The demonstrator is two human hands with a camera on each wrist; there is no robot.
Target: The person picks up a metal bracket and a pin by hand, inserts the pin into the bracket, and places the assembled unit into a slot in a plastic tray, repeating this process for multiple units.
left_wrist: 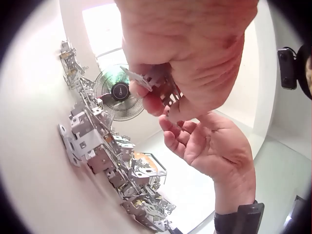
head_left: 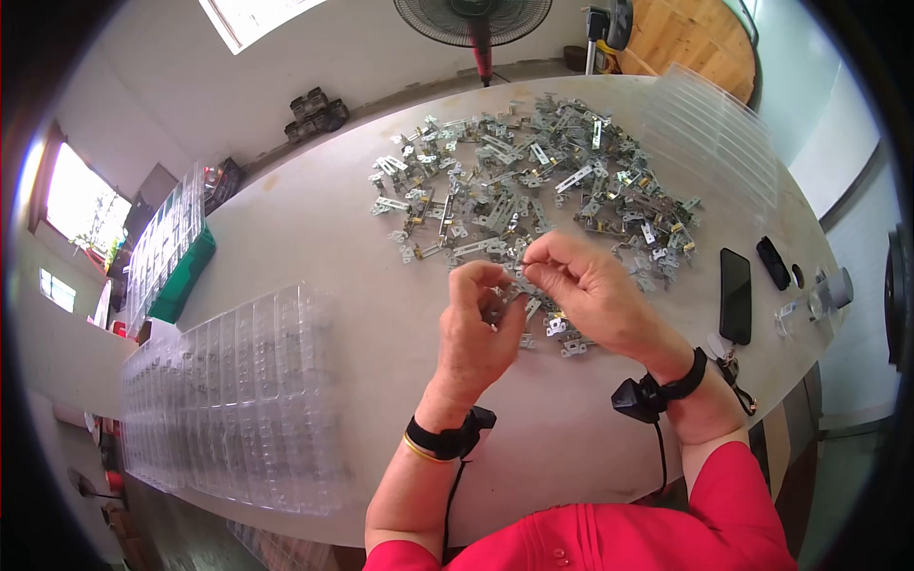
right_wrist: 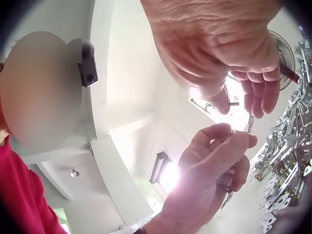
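My left hand (head_left: 476, 328) is curled round a stamped metal bracket (left_wrist: 140, 78) at the near edge of the pile. In the right wrist view, a thin metal edge of it rises past the left fingertips, and another metal tab (right_wrist: 227, 199) shows lower under the fingers. My right hand (head_left: 598, 293) is just to the right, its thumb and finger pinching a small metal pin (right_wrist: 234, 104) close over the left hand's fingertips. Past both hands spreads a large heap of similar metal brackets (head_left: 505, 205), some with brass-coloured bits. Fingers hide most of the held bracket.
Clear plastic trays (head_left: 233, 400) lie at the left, with a green bin (head_left: 183, 276) beyond. Another clear tray (head_left: 714, 143) is at the back right. A phone (head_left: 735, 295), a black case (head_left: 773, 264), keys (head_left: 731, 366) and a clear bottle (head_left: 819, 303) are at the right.
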